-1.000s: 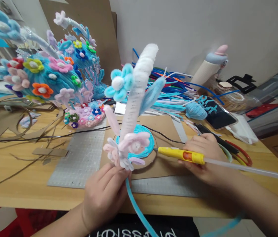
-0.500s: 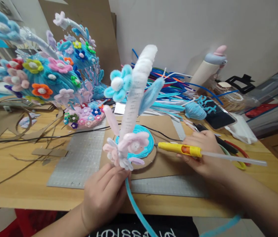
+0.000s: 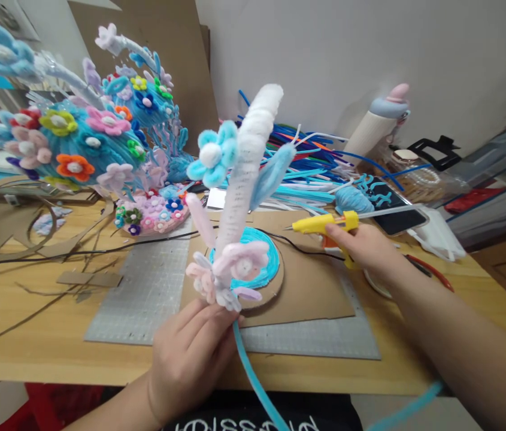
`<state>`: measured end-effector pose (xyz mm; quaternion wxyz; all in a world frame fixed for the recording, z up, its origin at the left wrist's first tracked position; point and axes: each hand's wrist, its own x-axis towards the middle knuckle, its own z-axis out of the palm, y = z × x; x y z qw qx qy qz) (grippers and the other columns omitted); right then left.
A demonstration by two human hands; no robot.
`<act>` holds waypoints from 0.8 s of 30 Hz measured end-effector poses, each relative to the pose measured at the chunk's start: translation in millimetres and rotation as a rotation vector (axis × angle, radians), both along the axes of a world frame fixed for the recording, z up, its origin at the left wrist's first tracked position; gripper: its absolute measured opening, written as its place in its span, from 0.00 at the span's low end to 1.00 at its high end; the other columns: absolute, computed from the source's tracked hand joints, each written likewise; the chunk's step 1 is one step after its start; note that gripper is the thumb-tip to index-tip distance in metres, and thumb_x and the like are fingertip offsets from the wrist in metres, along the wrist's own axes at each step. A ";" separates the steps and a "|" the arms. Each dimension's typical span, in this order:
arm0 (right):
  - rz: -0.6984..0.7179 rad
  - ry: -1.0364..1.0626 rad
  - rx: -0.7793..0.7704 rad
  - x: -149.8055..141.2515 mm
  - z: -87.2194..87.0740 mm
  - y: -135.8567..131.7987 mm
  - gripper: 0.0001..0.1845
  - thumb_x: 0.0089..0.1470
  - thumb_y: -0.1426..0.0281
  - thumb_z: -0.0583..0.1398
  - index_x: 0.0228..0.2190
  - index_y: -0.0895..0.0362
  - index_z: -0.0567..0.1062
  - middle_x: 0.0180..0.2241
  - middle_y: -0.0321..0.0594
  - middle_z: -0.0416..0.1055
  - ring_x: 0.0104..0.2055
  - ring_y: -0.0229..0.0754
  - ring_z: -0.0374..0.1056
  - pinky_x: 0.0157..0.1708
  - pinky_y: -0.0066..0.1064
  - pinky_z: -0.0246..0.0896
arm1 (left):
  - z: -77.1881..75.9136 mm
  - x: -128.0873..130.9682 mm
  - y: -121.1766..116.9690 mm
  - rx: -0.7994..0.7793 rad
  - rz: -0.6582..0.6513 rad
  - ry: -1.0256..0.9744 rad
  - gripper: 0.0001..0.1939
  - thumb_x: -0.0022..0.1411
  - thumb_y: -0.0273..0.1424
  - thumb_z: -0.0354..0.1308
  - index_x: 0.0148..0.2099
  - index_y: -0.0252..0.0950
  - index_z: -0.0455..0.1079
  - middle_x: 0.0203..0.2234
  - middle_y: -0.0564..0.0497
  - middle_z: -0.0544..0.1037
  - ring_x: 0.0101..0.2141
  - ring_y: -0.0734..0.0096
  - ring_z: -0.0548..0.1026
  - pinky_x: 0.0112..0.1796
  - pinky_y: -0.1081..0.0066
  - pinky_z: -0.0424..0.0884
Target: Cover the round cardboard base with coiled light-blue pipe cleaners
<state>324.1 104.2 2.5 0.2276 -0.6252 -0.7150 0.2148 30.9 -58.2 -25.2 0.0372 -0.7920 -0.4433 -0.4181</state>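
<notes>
My left hand [image 3: 190, 344] is closed on the near edge of a round cardboard base [image 3: 264, 296], its fingertips partly hidden. A turquoise pipe cleaner coil [image 3: 261, 272] covers part of that base, and a loose turquoise strand [image 3: 255, 383] hangs down from beside the fingers. Rising from the base is a white pipe cleaner-wrapped stalk [image 3: 244, 173] with a blue flower [image 3: 212, 154], a blue leaf [image 3: 275, 170] and pale pink flowers [image 3: 244, 263] on it. My right hand [image 3: 364, 245] grips a yellow hot glue gun [image 3: 313, 225], nozzle pointing left, apart from the base.
Finished flower-covered pieces [image 3: 91, 143] stand at the left. Bundles of pipe cleaners [image 3: 302, 161] lie along the wall. A black cord [image 3: 154, 236] crosses the table over a cardboard sheet [image 3: 311, 293] and grey cutting mat [image 3: 136, 299]. A phone [image 3: 396, 212] and tilted bottle [image 3: 373, 126] are at right.
My right hand has moved up and away with the glue gun, which has turned so its nozzle is farther from the coil. My left hand and the base are nearly still.
</notes>
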 end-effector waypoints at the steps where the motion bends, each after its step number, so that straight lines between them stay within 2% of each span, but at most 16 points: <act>1: -0.036 -0.011 -0.087 1.9 -1.2 7.9 0.31 0.57 0.46 0.49 0.26 0.58 0.77 0.22 0.42 0.73 0.23 0.44 0.66 0.22 0.34 0.55 | 0.7 -0.2 0.2 -0.007 -0.001 0.000 0.11 0.56 0.19 0.62 0.43 0.30 0.70 0.34 0.46 0.80 0.36 0.65 0.77 0.38 0.68 0.74; 3: -0.057 -0.107 -0.175 6.0 2.6 16.1 0.29 0.56 0.48 0.51 0.28 0.58 0.78 0.24 0.44 0.74 0.26 0.47 0.68 0.24 0.34 0.57 | 1.5 -1.1 0.6 -0.021 -0.003 0.011 0.10 0.56 0.19 0.62 0.42 0.31 0.70 0.35 0.47 0.80 0.36 0.66 0.77 0.38 0.68 0.74; 4: -0.057 -0.180 -0.151 7.2 7.8 14.5 0.26 0.55 0.50 0.54 0.27 0.58 0.78 0.25 0.45 0.75 0.29 0.50 0.69 0.25 0.36 0.58 | 1.4 -1.6 0.6 -0.027 -0.005 0.019 0.10 0.56 0.19 0.62 0.42 0.31 0.70 0.35 0.47 0.80 0.37 0.65 0.77 0.38 0.68 0.74; 6: -0.038 -0.326 -0.027 5.5 22.8 -2.8 0.20 0.52 0.54 0.58 0.26 0.57 0.79 0.27 0.47 0.75 0.33 0.54 0.70 0.29 0.38 0.60 | 0.6 -2.6 0.7 -0.030 -0.013 0.038 0.10 0.57 0.19 0.62 0.42 0.32 0.71 0.35 0.48 0.81 0.37 0.65 0.77 0.39 0.67 0.75; 7: -0.001 -0.384 0.060 1.8 31.5 -18.2 0.20 0.53 0.54 0.57 0.27 0.56 0.78 0.30 0.48 0.76 0.35 0.55 0.70 0.30 0.39 0.61 | -0.2 -2.9 0.8 -0.032 -0.017 0.050 0.10 0.57 0.19 0.62 0.42 0.32 0.71 0.35 0.48 0.81 0.37 0.65 0.77 0.40 0.67 0.75; 8: 0.080 -0.339 0.097 -3.9 40.0 -36.9 0.19 0.55 0.55 0.55 0.28 0.55 0.78 0.33 0.46 0.76 0.37 0.53 0.70 0.32 0.39 0.63 | -1.1 -3.0 1.0 -0.027 -0.019 0.063 0.10 0.57 0.20 0.61 0.42 0.32 0.71 0.35 0.48 0.81 0.37 0.65 0.78 0.39 0.67 0.75; 11: 0.470 -0.017 -0.106 -29.0 57.1 -98.6 0.16 0.56 0.57 0.57 0.42 0.50 0.75 0.40 0.41 0.77 0.38 0.46 0.73 0.35 0.34 0.69 | -4.5 -1.9 2.4 -0.005 0.004 0.107 0.10 0.58 0.22 0.61 0.43 0.33 0.71 0.35 0.49 0.81 0.36 0.64 0.78 0.38 0.66 0.75; 13: 0.618 0.078 -0.212 -45.9 59.1 -129.8 0.28 0.49 0.59 0.64 0.52 0.50 0.70 0.47 0.44 0.75 0.43 0.49 0.73 0.37 0.35 0.71 | -6.5 -0.5 3.4 -0.001 0.013 0.130 0.09 0.59 0.22 0.61 0.43 0.33 0.71 0.35 0.49 0.81 0.35 0.64 0.78 0.39 0.65 0.75; 15: 0.668 0.103 -0.245 -57.9 56.0 -145.9 0.34 0.47 0.66 0.66 0.56 0.52 0.67 0.51 0.46 0.72 0.48 0.52 0.71 0.44 0.37 0.70 | -7.0 0.7 3.5 -0.004 0.001 0.142 0.10 0.58 0.22 0.61 0.44 0.32 0.71 0.36 0.48 0.81 0.36 0.64 0.78 0.39 0.64 0.75; 18: 0.670 0.138 -0.294 -65.1 52.5 -147.3 0.34 0.49 0.75 0.61 0.58 0.53 0.64 0.49 0.44 0.73 0.45 0.47 0.73 0.43 0.33 0.71 | -3.3 0.1 -0.3 -0.007 -0.052 0.140 0.13 0.58 0.20 0.60 0.46 0.31 0.70 0.38 0.46 0.80 0.37 0.63 0.77 0.40 0.65 0.74; 21: 0.735 0.178 -0.276 -66.2 53.1 -137.6 0.32 0.52 0.80 0.55 0.58 0.50 0.63 0.48 0.41 0.73 0.44 0.41 0.73 0.42 0.28 0.71 | 3.9 -6.6 -6.0 -0.065 -0.111 0.050 0.14 0.58 0.17 0.57 0.47 0.31 0.68 0.38 0.46 0.79 0.37 0.67 0.75 0.38 0.69 0.73; 23: 0.820 0.131 -0.169 -67.6 50.8 -131.1 0.30 0.53 0.81 0.54 0.56 0.50 0.66 0.52 0.42 0.70 0.50 0.43 0.69 0.47 0.31 0.69 | 7.9 -14.5 -6.1 -0.129 -0.044 -0.082 0.14 0.58 0.16 0.54 0.46 0.33 0.67 0.35 0.49 0.77 0.35 0.71 0.73 0.36 0.71 0.72; 24: 0.856 0.093 -0.102 -69.1 48.0 -128.1 0.29 0.53 0.82 0.54 0.55 0.51 0.67 0.53 0.43 0.69 0.52 0.45 0.68 0.48 0.33 0.68 | 9.4 -18.8 -4.2 -0.122 0.057 -0.168 0.13 0.59 0.17 0.53 0.45 0.34 0.67 0.34 0.49 0.76 0.34 0.70 0.72 0.35 0.70 0.71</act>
